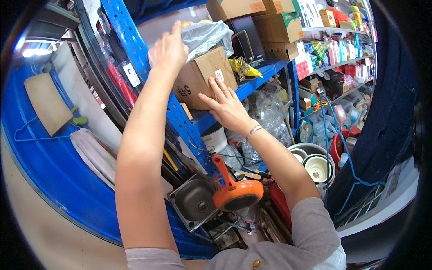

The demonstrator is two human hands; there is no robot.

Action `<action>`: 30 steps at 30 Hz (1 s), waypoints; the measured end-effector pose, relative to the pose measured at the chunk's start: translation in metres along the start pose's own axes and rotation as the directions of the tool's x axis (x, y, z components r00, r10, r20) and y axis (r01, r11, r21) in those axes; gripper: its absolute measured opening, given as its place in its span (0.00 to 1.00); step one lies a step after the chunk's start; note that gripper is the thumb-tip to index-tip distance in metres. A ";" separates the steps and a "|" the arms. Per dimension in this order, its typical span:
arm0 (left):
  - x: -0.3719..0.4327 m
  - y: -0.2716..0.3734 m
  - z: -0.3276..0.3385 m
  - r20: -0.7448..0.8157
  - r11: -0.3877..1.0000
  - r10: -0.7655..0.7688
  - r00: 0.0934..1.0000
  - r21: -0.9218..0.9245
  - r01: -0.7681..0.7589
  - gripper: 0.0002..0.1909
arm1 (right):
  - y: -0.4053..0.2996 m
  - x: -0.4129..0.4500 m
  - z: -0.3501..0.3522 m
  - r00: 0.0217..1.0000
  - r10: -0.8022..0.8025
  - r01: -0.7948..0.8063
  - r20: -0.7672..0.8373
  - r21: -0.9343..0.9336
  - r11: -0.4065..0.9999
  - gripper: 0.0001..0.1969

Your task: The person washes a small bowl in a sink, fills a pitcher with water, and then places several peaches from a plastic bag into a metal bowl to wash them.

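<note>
A cardboard box point(192, 82) with dark writing and a small label stands on a blue metal shelf point(260, 79). My right hand point(224, 103) lies against the side of the box, fingers apart, with a metal bangle on the wrist. Higher up, my left hand point(169, 49) is raised beside a translucent plastic bag point(206, 37) on top of the box; round yellowish things show behind the bag. The left index finger points up, and whether that hand grips any of the bag is unclear. A yellow packet point(249, 69) lies just right of the box.
A blue perforated upright point(131, 37) rises at the left. Below hangs an orange frying pan point(238, 195), near a metal sink point(195, 200). More cardboard boxes point(276, 27) are stacked at the upper right. Enamel bowls point(317, 167) and a blue wire hanger point(349, 162) are at the right.
</note>
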State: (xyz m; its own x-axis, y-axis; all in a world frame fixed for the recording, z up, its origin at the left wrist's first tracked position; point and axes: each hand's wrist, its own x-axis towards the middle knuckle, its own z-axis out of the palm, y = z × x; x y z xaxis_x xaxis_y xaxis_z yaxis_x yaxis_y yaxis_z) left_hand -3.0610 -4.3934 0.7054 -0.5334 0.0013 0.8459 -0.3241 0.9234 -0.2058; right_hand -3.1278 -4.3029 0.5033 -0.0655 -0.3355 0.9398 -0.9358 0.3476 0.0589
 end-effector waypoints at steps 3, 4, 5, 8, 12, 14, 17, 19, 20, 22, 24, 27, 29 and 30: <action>0.008 -0.007 0.004 -0.168 0.982 0.163 0.972 0.119 -0.144 0.18 | -0.003 0.002 0.005 1.000 0.000 0.000 -0.021 -0.005 1.000 0.26; 0.013 -0.010 0.006 -0.202 0.968 0.214 0.956 0.177 -0.179 0.18 | -0.004 0.002 0.007 1.000 -0.004 0.004 -0.020 -0.003 1.000 0.26; 0.016 -0.012 0.009 -0.209 0.965 0.233 0.950 0.169 -0.199 0.13 | -0.006 0.001 0.009 0.999 0.008 -0.009 -0.032 -0.010 1.000 0.26; 0.023 -0.020 0.014 -0.133 0.933 0.266 0.955 0.285 -0.220 0.12 | -0.007 0.001 0.011 0.999 0.020 -0.022 -0.050 -0.036 0.999 0.25; 0.019 -0.042 0.005 -0.200 0.907 0.331 0.922 0.336 -0.253 0.10 | -0.006 0.002 0.009 0.997 0.019 -0.021 -0.079 -0.025 0.999 0.25; 0.014 -0.058 -0.003 -0.215 0.892 0.423 0.880 0.273 -0.362 0.09 | -0.005 0.002 0.010 0.997 0.025 -0.027 -0.076 -0.021 0.999 0.26; -0.002 -0.063 -0.003 -0.268 0.879 0.449 0.852 0.304 -0.368 0.09 | -0.004 0.001 0.008 0.998 0.031 -0.032 -0.052 -0.024 0.999 0.26; -0.005 -0.066 -0.004 -0.283 0.875 0.424 0.861 0.373 -0.308 0.08 | -0.004 0.000 0.007 0.999 0.027 -0.028 -0.029 -0.025 0.999 0.27; -0.006 -0.068 -0.004 -0.282 0.875 0.420 0.863 0.377 -0.303 0.08 | -0.005 0.001 0.008 0.999 0.034 -0.033 -0.040 0.012 0.999 0.26; -0.007 -0.066 -0.005 -0.336 0.886 0.419 0.844 0.356 -0.298 0.09 | -0.005 0.000 0.006 0.998 0.036 -0.034 -0.045 0.048 0.998 0.25; -0.009 -0.063 -0.008 -0.312 0.901 0.392 0.866 0.321 -0.292 0.13 | -0.005 -0.002 0.000 0.998 0.054 -0.053 -0.029 0.044 0.998 0.26; -0.022 -0.065 -0.022 -0.444 0.914 0.396 0.803 0.278 -0.297 0.22 | -0.027 -0.014 -0.009 0.999 0.046 -0.046 -0.001 0.084 0.995 0.28; -0.039 -0.059 -0.036 -0.480 0.916 0.396 0.783 0.260 -0.304 0.20 | -0.038 -0.025 -0.014 0.999 0.040 -0.035 -0.031 0.148 0.988 0.28; -0.052 -0.056 -0.043 -0.475 0.916 0.399 0.785 0.237 -0.322 0.19 | -0.044 -0.031 -0.015 0.999 0.046 -0.042 -0.021 0.155 0.987 0.28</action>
State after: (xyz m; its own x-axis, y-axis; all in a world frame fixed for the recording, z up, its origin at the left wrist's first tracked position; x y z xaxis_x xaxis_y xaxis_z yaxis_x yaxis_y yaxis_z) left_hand -2.9820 -4.4287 0.6943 -0.1769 0.5516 0.8151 -0.3104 0.7546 -0.5781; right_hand -3.0791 -4.2947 0.4770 -0.1008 -0.3009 0.9483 -0.9746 0.2217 -0.0333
